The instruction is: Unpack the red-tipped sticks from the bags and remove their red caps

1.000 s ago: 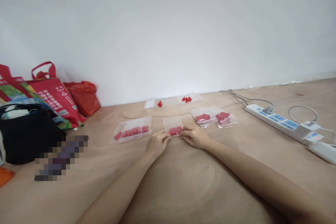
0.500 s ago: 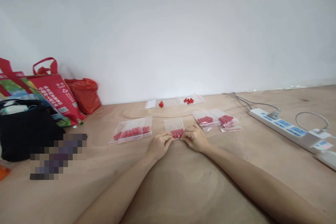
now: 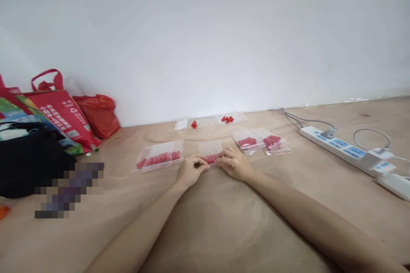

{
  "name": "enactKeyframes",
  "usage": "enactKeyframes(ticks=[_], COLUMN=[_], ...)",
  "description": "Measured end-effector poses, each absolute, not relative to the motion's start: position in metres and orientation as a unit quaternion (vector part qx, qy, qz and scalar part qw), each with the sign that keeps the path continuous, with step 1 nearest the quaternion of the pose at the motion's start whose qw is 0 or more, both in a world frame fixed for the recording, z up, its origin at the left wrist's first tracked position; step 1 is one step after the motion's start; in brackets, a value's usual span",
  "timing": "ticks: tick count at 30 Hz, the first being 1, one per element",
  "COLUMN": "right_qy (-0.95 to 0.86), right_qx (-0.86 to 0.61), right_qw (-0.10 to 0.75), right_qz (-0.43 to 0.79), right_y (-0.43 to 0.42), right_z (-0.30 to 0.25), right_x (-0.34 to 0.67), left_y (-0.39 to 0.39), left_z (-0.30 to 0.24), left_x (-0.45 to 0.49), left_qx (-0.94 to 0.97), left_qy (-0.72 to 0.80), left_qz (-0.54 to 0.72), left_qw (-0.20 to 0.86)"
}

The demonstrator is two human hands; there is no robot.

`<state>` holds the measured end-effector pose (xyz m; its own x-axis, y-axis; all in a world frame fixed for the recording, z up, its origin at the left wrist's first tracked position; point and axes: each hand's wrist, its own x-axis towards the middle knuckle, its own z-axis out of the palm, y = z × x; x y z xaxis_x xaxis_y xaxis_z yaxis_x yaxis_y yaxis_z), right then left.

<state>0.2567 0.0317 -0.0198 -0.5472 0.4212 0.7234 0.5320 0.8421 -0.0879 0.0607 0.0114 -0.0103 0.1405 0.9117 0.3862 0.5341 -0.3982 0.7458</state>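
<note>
A clear zip bag [image 3: 209, 146] holding a row of red capsule-shaped pieces [image 3: 211, 159] lies flat on the wooden counter [image 3: 221, 226], between the two hands. The left hand [image 3: 206, 165] pinches its near left corner between thumb and forefinger; the right hand [image 3: 219, 162] pinches the near right corner, fingers bent over that side. Overlapping filled bags [image 3: 162, 147] lie to the left, more filled bags [image 3: 242, 135] to the right. A white power strip [image 3: 326, 140] sits farther right.
</note>
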Motion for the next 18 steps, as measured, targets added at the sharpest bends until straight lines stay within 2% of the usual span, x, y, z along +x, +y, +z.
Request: enactKeyframes(ticks=[18], right_qy=[-0.881], right_qx=[-0.262], right_qw=[0.383], right_qz=[-0.089], right_y=[0.0307], right_z=[-0.0187], right_x=[0.2574], left_y=[0.0116], left_z=[-0.0094], left_x=[0.0597], left_qx=[0.708], left_qy=[0.494], left_qz=[0.447], left_qw=[0.234])
